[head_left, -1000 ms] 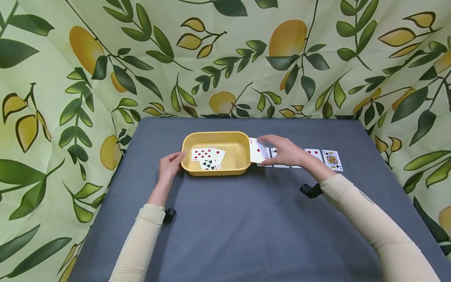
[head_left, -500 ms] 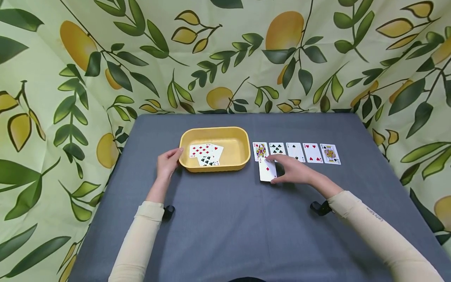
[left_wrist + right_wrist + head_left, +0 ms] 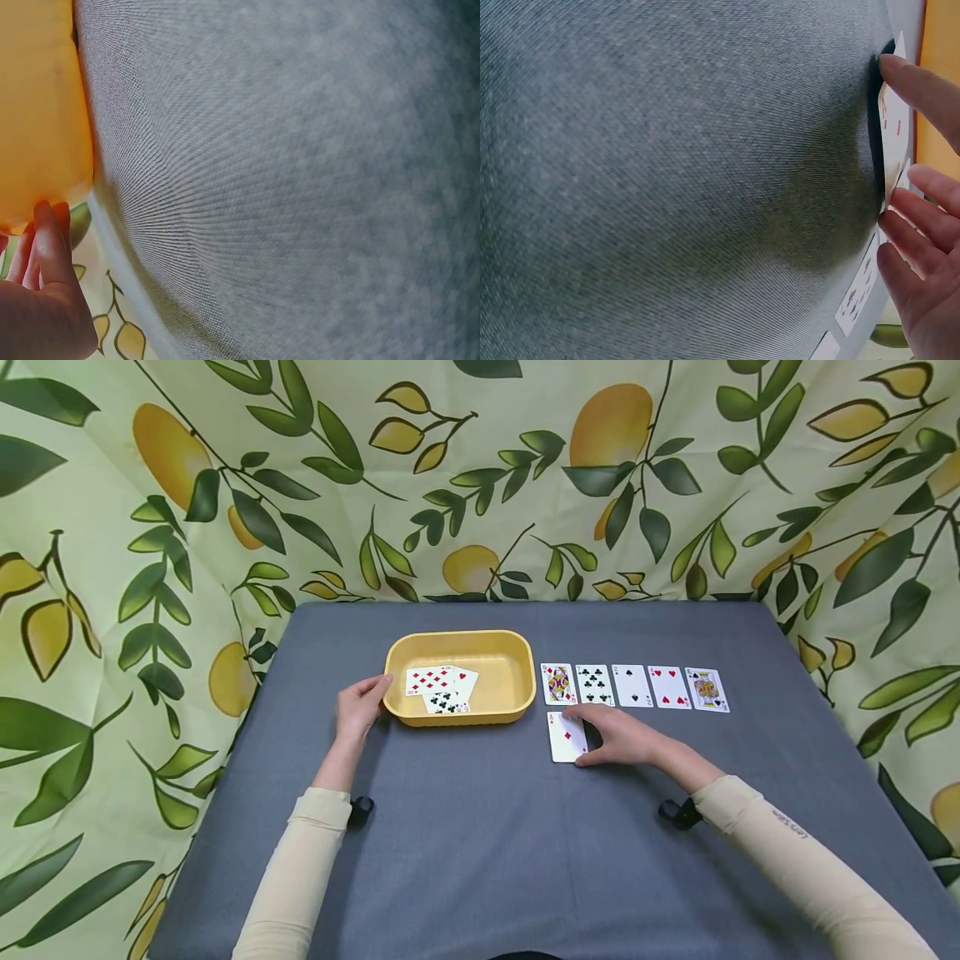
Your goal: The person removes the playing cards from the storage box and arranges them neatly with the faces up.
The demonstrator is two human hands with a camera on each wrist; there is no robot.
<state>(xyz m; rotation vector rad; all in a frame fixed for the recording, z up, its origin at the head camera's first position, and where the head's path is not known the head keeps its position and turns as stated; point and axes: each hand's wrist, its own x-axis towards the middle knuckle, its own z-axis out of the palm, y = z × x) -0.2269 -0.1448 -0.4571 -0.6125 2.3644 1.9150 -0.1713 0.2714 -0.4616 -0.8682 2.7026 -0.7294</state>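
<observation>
My left hand (image 3: pixel 360 706) pinches the left rim of a yellow oval tray (image 3: pixel 517 717) between thumb and fingers. In the left wrist view those fingers meet the end of the tray (image 3: pixel 45 112). The ace of diamonds (image 3: pixel 562 743), a playing card, lies face up close over the cloth, to the right of the tray's front corner. My right hand (image 3: pixel 618 737) holds this card by its top and bottom edges, fingers above and thumb below. From the right wrist, the card (image 3: pixel 892 135) shows edge-on between thumb and fingertips.
Behind my right hand runs a row of several face-up cards, from a face card (image 3: pixel 558 684) beside the tray to another face card (image 3: pixel 707 690). Overlapping cards (image 3: pixel 431 681) lie in the tray. A leaf-print curtain (image 3: pixel 480 485) closes off the grey table's (image 3: pixel 480 843) back and sides.
My right hand has brought the ace of diamonds from the tray's right end toward the front, below the row, and lowered it. My left hand keeps its grip on the tray.
</observation>
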